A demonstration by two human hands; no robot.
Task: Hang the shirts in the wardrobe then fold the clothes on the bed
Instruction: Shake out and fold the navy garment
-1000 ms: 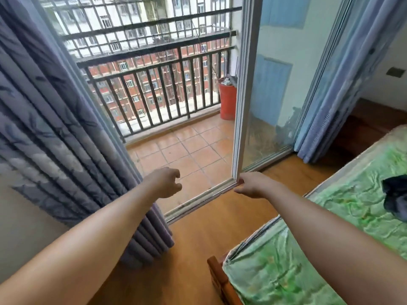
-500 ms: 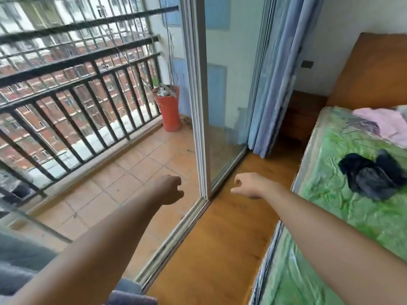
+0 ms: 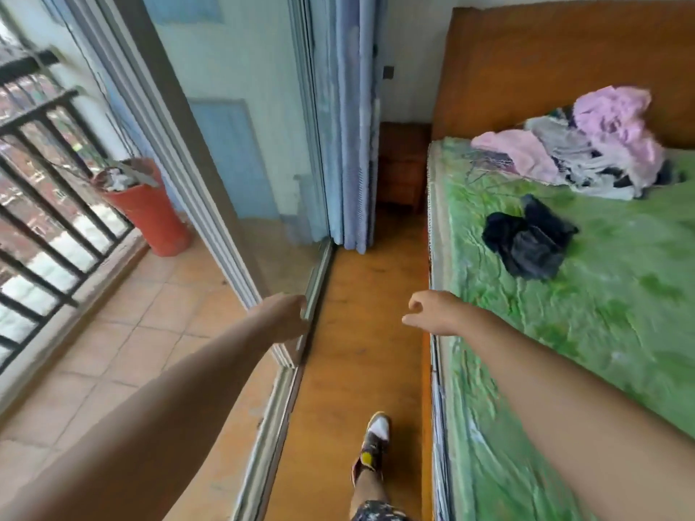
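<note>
A: The right hand (image 3: 432, 314) is loosely curled, thumb and forefinger apart, and nothing is in it. It hangs over the wooden floor (image 3: 361, 332), just beside the bed's (image 3: 601, 332) side edge.

B: And the left hand?

A: The left hand (image 3: 284, 317) is curled, its fingers tucked out of sight at the edge of the sliding glass door (image 3: 225, 163). Can't tell whether it touches the frame or holds anything.

B: Where are the task things?

A: A dark garment (image 3: 530, 242) lies crumpled on the green cover, ahead and to the right of the right hand, apart from it. The pile of clothes (image 3: 586, 152), pink and grey, lies farther on at the head end against the headboard (image 3: 564, 62), well apart from both hands. No wardrobe in view.

B: Axis?

A: The bed runs away from the person toward the headboard. The dark garment is a lump with no clear long axis.

B: Which hand is nearer?

A: The right one. The whole bed lies on its side, and the left is across the floor strip by the door. The next reach probably goes forward-right. The pile likely needs a few steps along the side edge first.
</note>
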